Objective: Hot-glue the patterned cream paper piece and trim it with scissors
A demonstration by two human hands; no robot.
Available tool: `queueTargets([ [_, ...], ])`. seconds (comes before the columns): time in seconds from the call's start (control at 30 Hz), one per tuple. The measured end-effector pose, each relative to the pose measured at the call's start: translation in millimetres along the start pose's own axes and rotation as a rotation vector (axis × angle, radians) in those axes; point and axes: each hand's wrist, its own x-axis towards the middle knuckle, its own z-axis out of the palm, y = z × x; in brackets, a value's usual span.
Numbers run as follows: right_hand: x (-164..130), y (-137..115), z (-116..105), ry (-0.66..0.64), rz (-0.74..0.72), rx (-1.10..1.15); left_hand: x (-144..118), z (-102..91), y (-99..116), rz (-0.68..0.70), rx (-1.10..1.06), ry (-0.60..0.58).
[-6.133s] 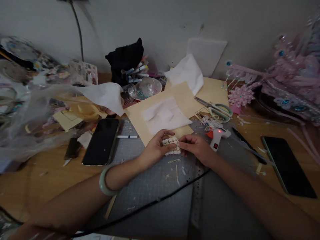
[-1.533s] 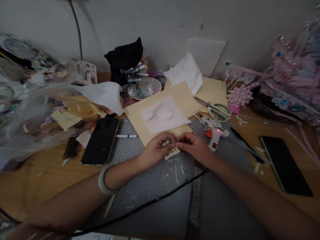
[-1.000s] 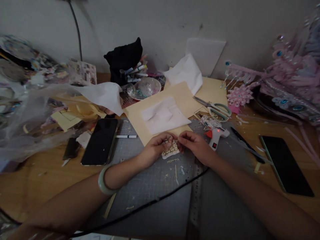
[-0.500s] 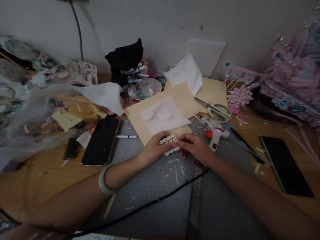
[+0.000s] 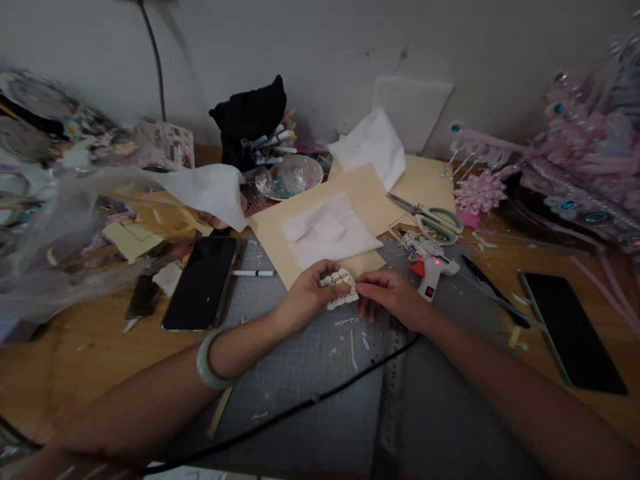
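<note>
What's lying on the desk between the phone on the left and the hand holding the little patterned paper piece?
In the head view, a white pen lies on the gray cutting mat, between the phone and the left hand.

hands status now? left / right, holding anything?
Left hand: closed on the small patterned paper piece, thumb on top.
Right hand: fingertips pinch the same piece at its right edge.

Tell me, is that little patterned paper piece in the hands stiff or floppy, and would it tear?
Probably bendy: the patterned paper piece curves between the left hand and right hand. It looks thin, so likely very light. Its scalloped edge and the paper scraps on the cutting mat suggest it could tear if tugged.
</note>
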Motion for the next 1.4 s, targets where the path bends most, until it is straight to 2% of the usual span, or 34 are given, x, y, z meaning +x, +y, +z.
queueTargets([
  [0.1,0,3,-1,-0.035,-0.016,0.007,0,0.0,0,0.018,0.048,0.009],
  [0.3,-1,6,-2,0.003,-0.099,-0.048,-5,5.0,8,0.026,0.136,0.047],
  [0.47,-2,7,0,0.001,-0.137,-0.126,-5,8.2,11,0.014,0.153,0.024],
  [0.9,-4,5,7,0.143,-0.144,-0.264,-5,7.3,9,0.012,0.154,0.069],
  [1.1,-5,6,9,0.193,-0.165,-0.402,-4,8.2,9,0.003,0.117,0.055],
  [1.27,-9,4,13,0.326,-0.338,-0.7,-5,9.8,11,-0.058,0.093,-0.01],
  [1.4,-9,8,14,0.339,-0.384,-0.751,-6,8.7,13,-0.042,0.099,-0.019],
])
